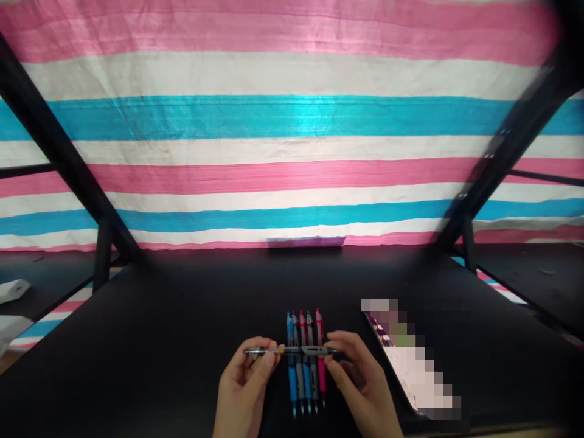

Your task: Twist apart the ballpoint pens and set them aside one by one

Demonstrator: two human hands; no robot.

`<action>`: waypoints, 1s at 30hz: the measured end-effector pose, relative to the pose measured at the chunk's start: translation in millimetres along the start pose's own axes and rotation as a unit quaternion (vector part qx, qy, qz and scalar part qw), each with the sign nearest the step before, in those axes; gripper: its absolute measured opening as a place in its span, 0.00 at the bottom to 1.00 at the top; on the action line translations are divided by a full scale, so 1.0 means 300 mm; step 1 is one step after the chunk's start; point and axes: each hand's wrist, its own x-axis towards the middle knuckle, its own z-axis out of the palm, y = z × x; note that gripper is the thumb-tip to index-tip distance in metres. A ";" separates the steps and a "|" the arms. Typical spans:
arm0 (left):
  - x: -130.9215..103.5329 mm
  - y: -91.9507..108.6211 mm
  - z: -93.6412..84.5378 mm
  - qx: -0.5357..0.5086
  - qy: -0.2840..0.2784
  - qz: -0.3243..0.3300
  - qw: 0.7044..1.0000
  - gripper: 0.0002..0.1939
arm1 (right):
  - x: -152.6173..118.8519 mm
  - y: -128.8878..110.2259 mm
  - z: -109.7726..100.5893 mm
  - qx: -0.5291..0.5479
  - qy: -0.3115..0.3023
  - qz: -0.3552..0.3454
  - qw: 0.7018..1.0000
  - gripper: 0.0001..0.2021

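Observation:
A clear-barrelled pen with a grey grip (314, 350) is held level above the table. My left hand (244, 380) pinches its transparent left part between thumb and fingers. At the grip end, my right hand (362, 377) has its thumb and fingertips closed around the dark tip. Beneath it, several pens lie side by side, pointing away from me. Among them are a blue pen (292, 380) at the left, a grey pen (313, 383) and a pink pen (322, 374) at the right. The held pen hides part of their middles.
The pens lie on a black table (173, 328). Right of my hands is a flat, mostly blurred-out item (401, 365) with a pink face. Black frame posts (68, 152) slant up on both sides, and a striped sheet (292, 115) hangs behind.

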 end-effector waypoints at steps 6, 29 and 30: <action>-0.002 0.000 0.004 0.005 0.008 -0.003 1.000 0.16 | 0.004 0.001 0.000 -0.039 -0.011 0.008 0.999 0.13; -0.004 -0.009 -0.003 -0.013 0.012 0.007 1.000 0.17 | 0.004 -0.022 0.022 -0.133 -0.060 0.019 0.989 0.25; -0.004 -0.010 -0.005 -0.013 0.007 0.012 1.000 0.16 | 0.004 -0.020 0.023 -0.142 -0.063 0.018 0.988 0.25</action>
